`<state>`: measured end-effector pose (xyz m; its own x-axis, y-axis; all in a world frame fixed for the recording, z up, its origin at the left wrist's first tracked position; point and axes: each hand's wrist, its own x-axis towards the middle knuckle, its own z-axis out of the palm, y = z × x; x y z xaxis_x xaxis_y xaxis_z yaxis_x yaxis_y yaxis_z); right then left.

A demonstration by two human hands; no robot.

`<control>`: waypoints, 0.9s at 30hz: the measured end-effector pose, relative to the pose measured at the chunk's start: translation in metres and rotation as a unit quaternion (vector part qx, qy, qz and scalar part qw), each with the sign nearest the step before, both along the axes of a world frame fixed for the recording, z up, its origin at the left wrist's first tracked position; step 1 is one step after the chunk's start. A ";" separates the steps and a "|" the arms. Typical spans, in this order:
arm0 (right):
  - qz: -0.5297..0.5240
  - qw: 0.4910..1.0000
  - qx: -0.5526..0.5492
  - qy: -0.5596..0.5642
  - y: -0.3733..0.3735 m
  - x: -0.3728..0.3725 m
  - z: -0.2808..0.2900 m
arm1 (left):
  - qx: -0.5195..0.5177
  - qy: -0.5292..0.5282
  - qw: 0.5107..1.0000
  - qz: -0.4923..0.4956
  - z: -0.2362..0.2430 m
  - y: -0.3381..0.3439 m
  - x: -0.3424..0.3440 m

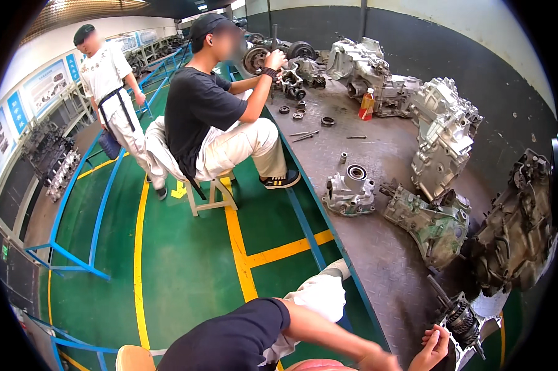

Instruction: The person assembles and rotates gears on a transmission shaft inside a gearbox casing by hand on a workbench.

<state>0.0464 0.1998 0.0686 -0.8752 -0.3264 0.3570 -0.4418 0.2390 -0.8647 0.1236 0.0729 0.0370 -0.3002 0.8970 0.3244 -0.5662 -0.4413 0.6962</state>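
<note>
At the lower edge my left forearm, coming out of a dark short sleeve, reaches right to the bench. My left hand point(378, 359) is smeared by motion and cut off by the frame, so its fingers cannot be read. Just right of it, my right hand point(432, 349) is raised with fingers curled and tips pinched together. Whatever it may hold is too small to make out. Beside that hand a dark gear shaft assembly point(463, 323) rests by an open silver casing point(486, 307). A long metal rod point(438, 289) projects from the gears.
Gearbox housings point(443, 133) line the bench point(378, 260); a cast pump-like unit point(351, 190) stands nearer. Bearing rings point(328, 122), bolts and a reddish bottle point(367, 105) lie or stand farther off. A seated co-worker point(208, 102) handles an upright shaft. Another person point(109, 80) stands behind blue rails point(99, 222).
</note>
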 end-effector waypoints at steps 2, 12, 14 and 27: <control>-0.004 1.000 0.003 0.019 0.001 -0.001 -0.001 | 0.031 -0.063 0.989 -0.132 -0.029 0.033 0.032; 0.002 1.000 0.020 0.004 -0.001 0.004 0.002 | 0.194 -0.291 0.859 -0.374 -0.057 0.091 0.104; 0.006 1.000 0.021 0.002 -0.002 0.005 0.004 | 0.172 -0.293 0.875 -0.344 -0.100 0.112 0.104; 0.026 0.999 0.025 -0.006 -0.005 0.003 0.003 | 0.002 -0.254 0.941 -0.223 -0.080 0.094 0.101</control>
